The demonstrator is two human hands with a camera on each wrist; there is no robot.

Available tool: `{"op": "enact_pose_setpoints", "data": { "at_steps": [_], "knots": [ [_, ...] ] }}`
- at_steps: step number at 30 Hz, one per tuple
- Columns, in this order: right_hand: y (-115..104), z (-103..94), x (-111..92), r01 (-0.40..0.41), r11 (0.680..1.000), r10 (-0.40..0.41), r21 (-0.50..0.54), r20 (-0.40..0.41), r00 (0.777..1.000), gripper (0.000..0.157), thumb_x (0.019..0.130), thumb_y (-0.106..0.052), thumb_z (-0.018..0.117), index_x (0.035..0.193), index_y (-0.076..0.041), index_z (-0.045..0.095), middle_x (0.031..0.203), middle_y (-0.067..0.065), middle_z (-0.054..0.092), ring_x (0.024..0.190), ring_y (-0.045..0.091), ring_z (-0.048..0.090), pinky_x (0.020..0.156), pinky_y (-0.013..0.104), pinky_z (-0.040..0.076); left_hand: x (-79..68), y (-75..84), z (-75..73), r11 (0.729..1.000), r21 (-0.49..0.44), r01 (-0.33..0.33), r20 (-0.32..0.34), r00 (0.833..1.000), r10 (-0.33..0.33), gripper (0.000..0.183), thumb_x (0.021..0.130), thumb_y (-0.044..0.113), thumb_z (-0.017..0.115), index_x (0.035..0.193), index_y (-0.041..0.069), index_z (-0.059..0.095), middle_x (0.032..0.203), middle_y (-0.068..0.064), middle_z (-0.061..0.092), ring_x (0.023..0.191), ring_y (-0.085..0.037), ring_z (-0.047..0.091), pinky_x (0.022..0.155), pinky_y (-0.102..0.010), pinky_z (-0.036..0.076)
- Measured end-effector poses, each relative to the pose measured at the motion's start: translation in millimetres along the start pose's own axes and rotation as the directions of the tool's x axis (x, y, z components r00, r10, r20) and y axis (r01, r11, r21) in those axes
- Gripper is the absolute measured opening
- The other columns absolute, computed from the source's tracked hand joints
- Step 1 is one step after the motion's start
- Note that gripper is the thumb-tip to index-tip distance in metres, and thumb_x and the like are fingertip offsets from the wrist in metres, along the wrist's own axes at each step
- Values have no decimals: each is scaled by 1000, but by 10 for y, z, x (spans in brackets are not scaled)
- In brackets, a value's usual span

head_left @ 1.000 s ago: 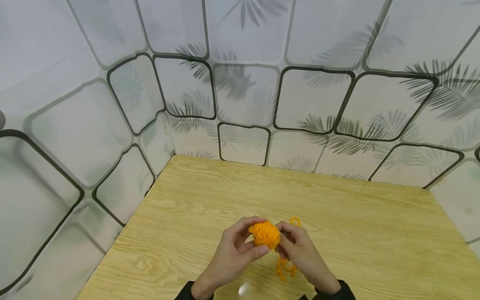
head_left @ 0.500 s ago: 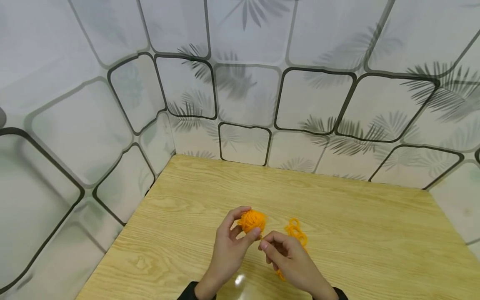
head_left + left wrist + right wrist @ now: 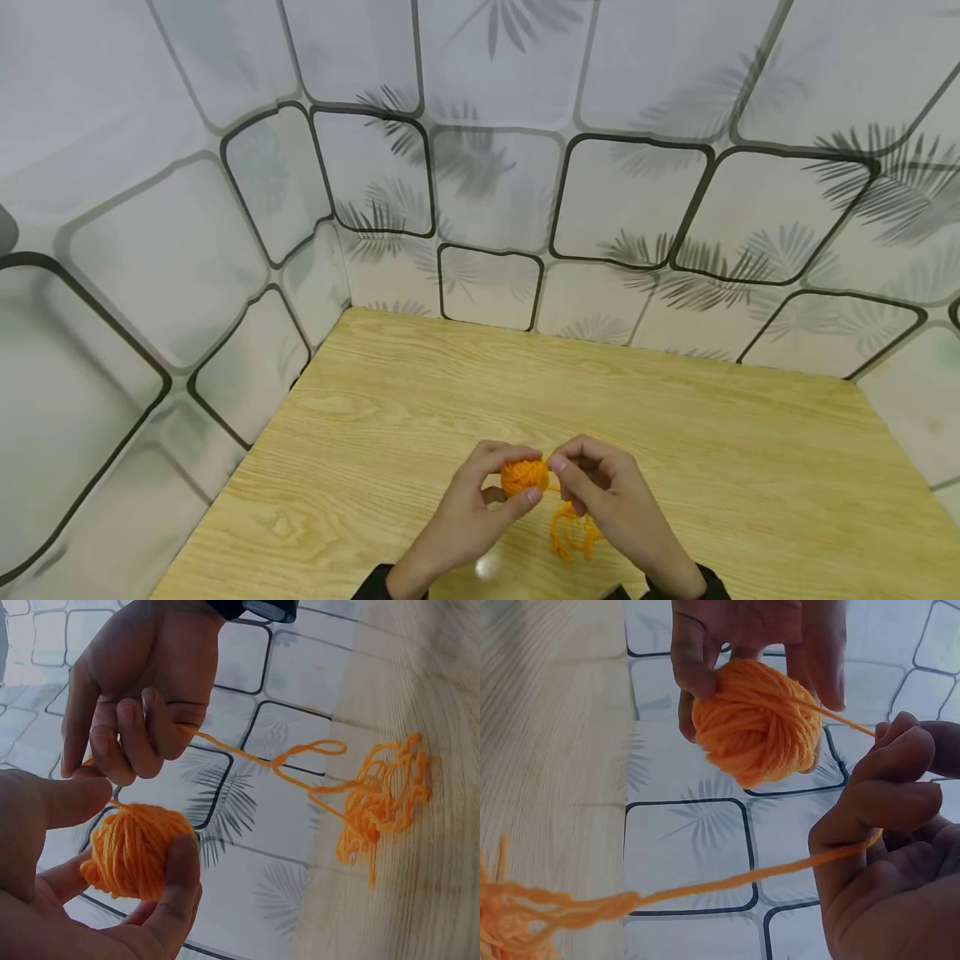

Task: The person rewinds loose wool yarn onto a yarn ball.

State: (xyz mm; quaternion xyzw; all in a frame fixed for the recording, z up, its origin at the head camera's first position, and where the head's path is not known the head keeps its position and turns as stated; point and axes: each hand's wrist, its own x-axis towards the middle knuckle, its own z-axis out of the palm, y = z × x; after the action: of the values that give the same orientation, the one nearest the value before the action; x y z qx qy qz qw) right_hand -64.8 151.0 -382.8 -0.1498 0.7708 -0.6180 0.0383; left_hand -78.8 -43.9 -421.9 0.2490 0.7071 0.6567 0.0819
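My left hand [image 3: 480,508] holds a small ball of orange yarn [image 3: 524,477], thumb on one side and fingers on the other. Just to its right, my right hand [image 3: 611,496] pinches the yarn strand that leads off the ball. In the right wrist view, a short taut strand [image 3: 847,722] runs from the ball [image 3: 757,724] to the fingertips. From there the yarn passes through the curled fingers and out as a trailing strand [image 3: 727,882]. It ends in a loose tangle of yarn [image 3: 386,795] lying on the table.
The wooden table [image 3: 420,375] spreads around both hands. Patterned cloth walls [image 3: 487,192] with dark outlines and leaf prints rise behind it and on the left. Dark sleeve cuffs [image 3: 693,583] show at the bottom of the head view.
The right hand has circled the ball, passing low in front of it and then back up to its right. The left hand has tilted and shifted the ball slightly.
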Motion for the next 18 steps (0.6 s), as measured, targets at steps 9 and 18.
{"op": "enact_pose_setpoints", "data": {
  "at_steps": [9,18],
  "knots": [
    [-20,-94,36,20,999,-19,38,-43,999,20,96,-21,48,97,-2,53,65,10,43,52,20,40,45,34,39,-12,-5,24,995,-81,-66,158,984,78,34,86,21,64,119,18,56,120,-4,49,104,-20,52,71,-34,52],
    [100,-172,140,-47,995,56,89,-105,993,27,95,-29,50,96,-1,51,65,13,41,52,19,38,44,33,36,-25,15,45,969,-234,-83,230,963,138,38,86,11,62,123,10,53,122,-7,53,106,-20,54,79,-39,51]
  ]
}}
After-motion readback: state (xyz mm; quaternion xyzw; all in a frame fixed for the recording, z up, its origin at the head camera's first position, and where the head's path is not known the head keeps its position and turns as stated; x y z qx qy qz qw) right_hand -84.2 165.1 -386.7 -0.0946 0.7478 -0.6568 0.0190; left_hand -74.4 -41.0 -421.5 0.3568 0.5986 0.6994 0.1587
